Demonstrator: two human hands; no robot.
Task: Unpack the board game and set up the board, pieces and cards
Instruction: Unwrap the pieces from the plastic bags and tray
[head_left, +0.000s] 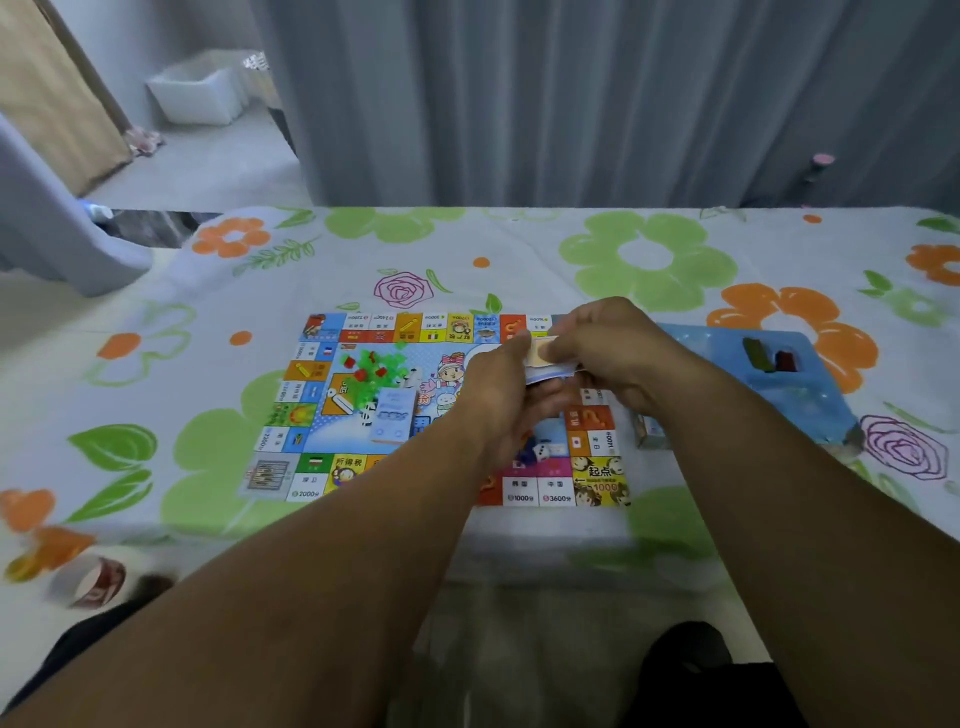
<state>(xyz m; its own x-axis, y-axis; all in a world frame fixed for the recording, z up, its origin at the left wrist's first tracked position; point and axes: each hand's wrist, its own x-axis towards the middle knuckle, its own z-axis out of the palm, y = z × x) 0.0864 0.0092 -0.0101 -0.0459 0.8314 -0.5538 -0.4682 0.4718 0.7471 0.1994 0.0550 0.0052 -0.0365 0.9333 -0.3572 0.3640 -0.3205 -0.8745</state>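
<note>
**Cards up in both hands, over the right half of the board**

Starting at the lower left of the frame, a tape roll (98, 579) lies on the flowered sheet (649, 254), well clear of play. Moving in, the board (358, 470) lies flat, long side running left to right across the frame. On its left-centre sits a heap of green and red houses (376, 371), and just right of that a pale blue stack (392, 415), what it holds too blurred to tell.

Now the action: the left hand (498, 395) grips the card stack (550, 364) at its left end, and the right hand (613, 353) closes over its right end and top, fingers curled. The stack is held level above the board's right-centre, long axis left to right, squarely between the hands, neither one nearer. The dice (540, 451) lie on the board just below the left wrist.

Further right, a small box (649, 436) stands just off the board's right edge, with the blue tray (810, 395) beyond it holding a few pieces.

My read: the open middle of the board directly below the hands is the easiest landing spot, and the dice and houses are the things to avoid.
</note>
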